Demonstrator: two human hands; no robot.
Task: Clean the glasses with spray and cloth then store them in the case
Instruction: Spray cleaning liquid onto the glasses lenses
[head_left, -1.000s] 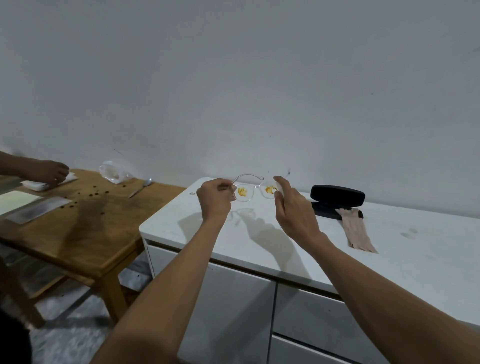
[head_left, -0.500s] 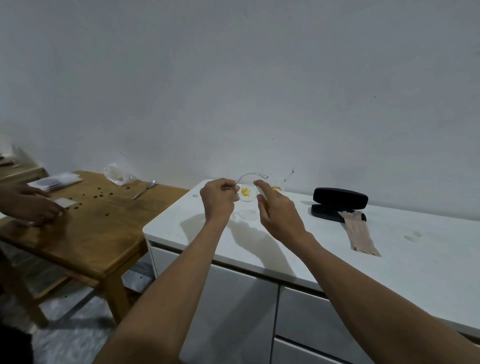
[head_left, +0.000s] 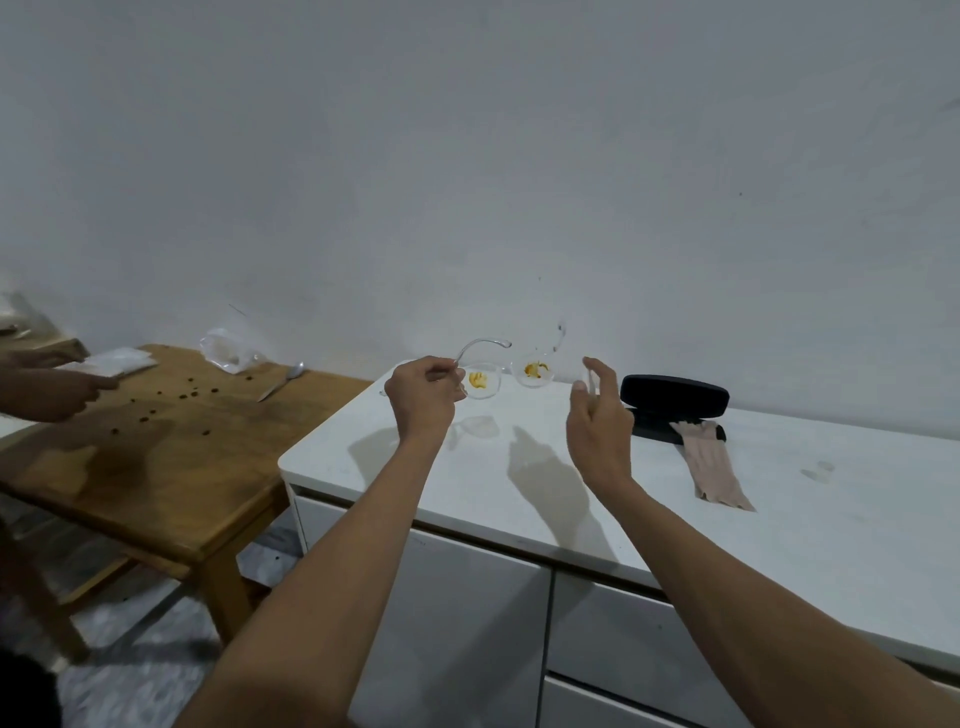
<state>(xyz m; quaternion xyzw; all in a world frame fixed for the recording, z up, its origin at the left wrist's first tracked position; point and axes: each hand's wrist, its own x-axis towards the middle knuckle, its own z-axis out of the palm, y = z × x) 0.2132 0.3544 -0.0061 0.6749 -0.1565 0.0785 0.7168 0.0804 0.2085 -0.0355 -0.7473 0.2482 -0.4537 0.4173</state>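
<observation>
Clear-framed glasses (head_left: 483, 382) with yellow-orange smears on both lenses hang above the white cabinet top (head_left: 779, 519). My left hand (head_left: 423, 397) pinches them at the left hinge, and the left temple curves up over it. My right hand (head_left: 597, 426) is raised just right of the right lens with its fingers apart. I cannot tell whether it touches the frame. A black glasses case (head_left: 675, 395) lies open by the wall to the right. A beige cloth (head_left: 711, 467) lies half across the case and runs toward me. No spray bottle is in view.
A wooden table (head_left: 182, 457) with dark specks stands left of the cabinet. On it are a spoon (head_left: 283, 382), a crumpled plastic bag (head_left: 226, 351) and white packets. Another person's hand (head_left: 47, 395) rests at its far left. Cabinet drawers are below my arms.
My right hand has drawn back from the left lens to the right side of the glasses and spread its fingers. The left hand keeps its hold on the frame. The other person's hand has shifted.
</observation>
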